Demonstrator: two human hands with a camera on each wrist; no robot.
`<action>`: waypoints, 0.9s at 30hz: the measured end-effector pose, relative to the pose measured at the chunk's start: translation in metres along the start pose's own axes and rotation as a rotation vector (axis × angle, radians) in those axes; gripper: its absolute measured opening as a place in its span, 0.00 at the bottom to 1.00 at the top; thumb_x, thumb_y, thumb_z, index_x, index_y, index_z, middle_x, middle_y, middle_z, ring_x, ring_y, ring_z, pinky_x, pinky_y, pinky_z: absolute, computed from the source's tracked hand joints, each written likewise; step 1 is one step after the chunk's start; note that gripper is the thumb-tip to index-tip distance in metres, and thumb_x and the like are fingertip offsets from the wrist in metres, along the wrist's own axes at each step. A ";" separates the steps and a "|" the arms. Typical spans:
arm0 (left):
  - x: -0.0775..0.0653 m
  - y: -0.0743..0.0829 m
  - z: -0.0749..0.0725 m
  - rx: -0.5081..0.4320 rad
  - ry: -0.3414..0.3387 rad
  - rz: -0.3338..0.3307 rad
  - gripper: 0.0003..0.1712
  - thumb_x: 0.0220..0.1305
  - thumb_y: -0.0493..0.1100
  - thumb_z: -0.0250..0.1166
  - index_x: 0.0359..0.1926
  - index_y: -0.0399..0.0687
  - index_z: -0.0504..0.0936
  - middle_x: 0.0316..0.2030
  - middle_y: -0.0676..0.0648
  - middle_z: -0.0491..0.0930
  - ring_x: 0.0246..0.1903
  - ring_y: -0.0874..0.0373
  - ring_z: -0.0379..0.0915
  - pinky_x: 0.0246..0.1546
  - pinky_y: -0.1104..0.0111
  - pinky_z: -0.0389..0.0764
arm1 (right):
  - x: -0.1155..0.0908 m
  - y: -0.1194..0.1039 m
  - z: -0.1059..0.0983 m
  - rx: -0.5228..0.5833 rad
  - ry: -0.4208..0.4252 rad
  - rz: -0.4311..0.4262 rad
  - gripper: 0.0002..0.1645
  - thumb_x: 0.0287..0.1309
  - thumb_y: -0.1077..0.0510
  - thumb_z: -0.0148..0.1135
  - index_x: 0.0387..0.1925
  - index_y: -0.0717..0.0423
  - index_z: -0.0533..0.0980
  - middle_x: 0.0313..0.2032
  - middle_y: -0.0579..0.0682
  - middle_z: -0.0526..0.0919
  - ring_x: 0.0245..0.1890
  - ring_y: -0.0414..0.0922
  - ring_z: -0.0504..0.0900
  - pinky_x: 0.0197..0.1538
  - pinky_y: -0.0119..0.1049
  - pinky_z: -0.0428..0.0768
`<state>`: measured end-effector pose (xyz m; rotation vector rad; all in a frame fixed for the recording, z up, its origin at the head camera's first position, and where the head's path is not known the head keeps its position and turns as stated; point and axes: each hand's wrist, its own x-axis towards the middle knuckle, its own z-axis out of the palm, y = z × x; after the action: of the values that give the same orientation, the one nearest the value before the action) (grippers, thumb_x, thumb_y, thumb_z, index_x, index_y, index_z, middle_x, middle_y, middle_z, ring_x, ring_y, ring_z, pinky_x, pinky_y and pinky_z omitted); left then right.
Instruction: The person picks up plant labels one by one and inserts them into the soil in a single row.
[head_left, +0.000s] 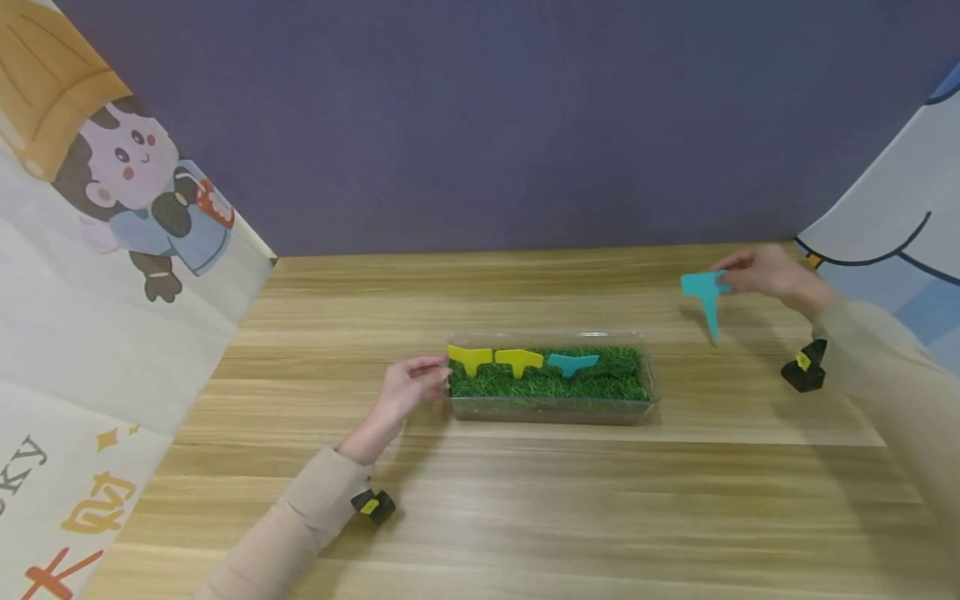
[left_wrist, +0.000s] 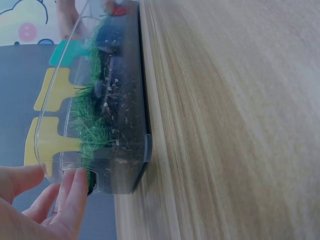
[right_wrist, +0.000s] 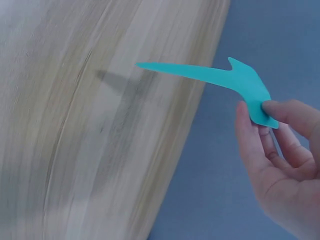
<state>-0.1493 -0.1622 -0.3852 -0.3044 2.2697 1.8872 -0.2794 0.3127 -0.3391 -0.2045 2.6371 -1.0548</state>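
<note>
A turquoise T-shaped plant label (head_left: 705, 292) is pinched by its head between the thumb and fingers of my right hand (head_left: 767, 275), above the table's back right. In the right wrist view the label's pointed stem (right_wrist: 187, 71) reaches out leftward over the table. A clear plastic planter box (head_left: 555, 410) with green artificial grass (head_left: 600, 383) stands mid-table. Two yellow labels (head_left: 517, 362) and another turquoise label (head_left: 573, 364) stand in the grass in a row. My left hand (head_left: 401, 390) rests at the box's left end, its fingers fairly straight against the clear wall.
The wooden table (head_left: 525, 508) backs onto a dark blue-grey panel (head_left: 480, 125). Cartoon-printed sheets hang on the left (head_left: 90, 350) and right (head_left: 900, 225). A small black device with a yellow mark sits at each wrist.
</note>
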 end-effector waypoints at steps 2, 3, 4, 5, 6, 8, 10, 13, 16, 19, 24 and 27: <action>0.000 0.000 0.000 0.001 0.000 0.001 0.19 0.54 0.31 0.59 0.49 0.32 0.72 0.46 0.35 0.75 0.41 0.44 0.74 0.42 0.63 0.79 | -0.003 -0.004 0.001 -0.005 0.017 -0.014 0.30 0.59 0.52 0.52 0.54 0.71 0.64 0.49 0.69 0.70 0.29 0.33 0.79 0.42 0.41 0.80; 0.000 0.000 0.000 0.001 0.000 0.002 0.19 0.54 0.31 0.59 0.49 0.32 0.72 0.46 0.35 0.75 0.40 0.44 0.75 0.43 0.62 0.79 | -0.004 -0.007 0.002 -0.001 0.023 -0.019 0.30 0.59 0.51 0.52 0.54 0.71 0.64 0.50 0.69 0.70 0.29 0.31 0.78 0.42 0.40 0.80; 0.000 0.000 0.000 0.000 0.001 0.001 0.19 0.54 0.31 0.59 0.49 0.32 0.73 0.46 0.35 0.75 0.40 0.44 0.75 0.43 0.62 0.79 | -0.005 -0.009 0.002 0.001 0.027 -0.023 0.31 0.59 0.50 0.52 0.54 0.71 0.64 0.51 0.69 0.69 0.29 0.29 0.77 0.42 0.40 0.80; 0.001 -0.001 0.000 -0.001 0.000 0.003 0.19 0.54 0.31 0.59 0.49 0.32 0.72 0.46 0.35 0.75 0.40 0.44 0.75 0.43 0.62 0.79 | -0.006 -0.011 0.003 0.007 0.032 -0.025 0.32 0.59 0.49 0.52 0.55 0.70 0.63 0.51 0.69 0.68 0.29 0.28 0.76 0.42 0.39 0.80; 0.001 -0.001 0.000 -0.002 -0.001 0.003 0.19 0.54 0.31 0.59 0.49 0.32 0.72 0.46 0.35 0.75 0.40 0.45 0.75 0.43 0.62 0.79 | -0.008 -0.012 0.003 0.016 0.035 -0.026 0.32 0.59 0.48 0.51 0.55 0.70 0.63 0.52 0.69 0.67 0.28 0.26 0.75 0.42 0.38 0.80; 0.001 -0.001 0.000 -0.001 -0.003 0.004 0.19 0.54 0.31 0.59 0.49 0.32 0.72 0.46 0.35 0.75 0.40 0.45 0.75 0.42 0.63 0.79 | -0.011 -0.016 0.004 0.040 0.047 -0.031 0.33 0.59 0.47 0.52 0.56 0.70 0.62 0.53 0.69 0.65 0.29 0.24 0.74 0.42 0.35 0.80; 0.001 -0.001 0.000 0.001 -0.002 0.003 0.19 0.54 0.31 0.59 0.50 0.33 0.72 0.46 0.36 0.75 0.40 0.45 0.75 0.41 0.64 0.80 | -0.014 -0.020 0.005 0.057 0.064 -0.034 0.34 0.58 0.46 0.52 0.56 0.69 0.62 0.53 0.68 0.65 0.30 0.24 0.73 0.41 0.32 0.80; 0.000 0.000 0.000 0.006 -0.001 0.003 0.20 0.55 0.32 0.59 0.50 0.33 0.72 0.45 0.36 0.76 0.40 0.45 0.75 0.41 0.65 0.80 | -0.019 -0.025 0.007 0.069 0.094 -0.041 0.34 0.57 0.45 0.53 0.55 0.67 0.64 0.50 0.60 0.70 0.30 0.25 0.75 0.39 0.28 0.80; -0.001 0.000 0.000 0.009 -0.001 0.007 0.19 0.55 0.32 0.59 0.50 0.33 0.72 0.45 0.36 0.76 0.40 0.45 0.75 0.41 0.65 0.80 | -0.025 -0.031 0.008 0.064 0.112 -0.045 0.34 0.56 0.44 0.53 0.55 0.65 0.65 0.44 0.49 0.74 0.31 0.26 0.76 0.38 0.27 0.79; -0.001 0.000 0.000 0.010 -0.004 0.010 0.19 0.55 0.32 0.59 0.50 0.32 0.72 0.45 0.36 0.76 0.40 0.45 0.75 0.41 0.64 0.80 | -0.030 -0.036 0.009 0.055 0.128 -0.056 0.33 0.56 0.43 0.53 0.54 0.64 0.66 0.39 0.39 0.75 0.31 0.26 0.76 0.38 0.26 0.78; 0.000 -0.001 0.000 0.010 -0.003 0.011 0.20 0.55 0.32 0.60 0.50 0.33 0.72 0.45 0.35 0.76 0.40 0.45 0.75 0.41 0.65 0.80 | -0.041 -0.045 0.011 0.054 0.164 -0.071 0.31 0.55 0.43 0.53 0.53 0.61 0.68 0.35 0.29 0.73 0.32 0.25 0.74 0.36 0.23 0.76; 0.000 -0.001 0.001 0.009 -0.004 0.011 0.20 0.54 0.32 0.60 0.50 0.33 0.72 0.45 0.35 0.75 0.40 0.45 0.75 0.41 0.65 0.80 | -0.046 -0.050 0.014 0.063 0.183 -0.072 0.31 0.54 0.42 0.54 0.52 0.59 0.69 0.33 0.26 0.72 0.32 0.24 0.73 0.42 0.32 0.77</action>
<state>-0.1487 -0.1619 -0.3863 -0.2878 2.2810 1.8811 -0.2300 0.2786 -0.3039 -0.1998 2.7706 -1.2327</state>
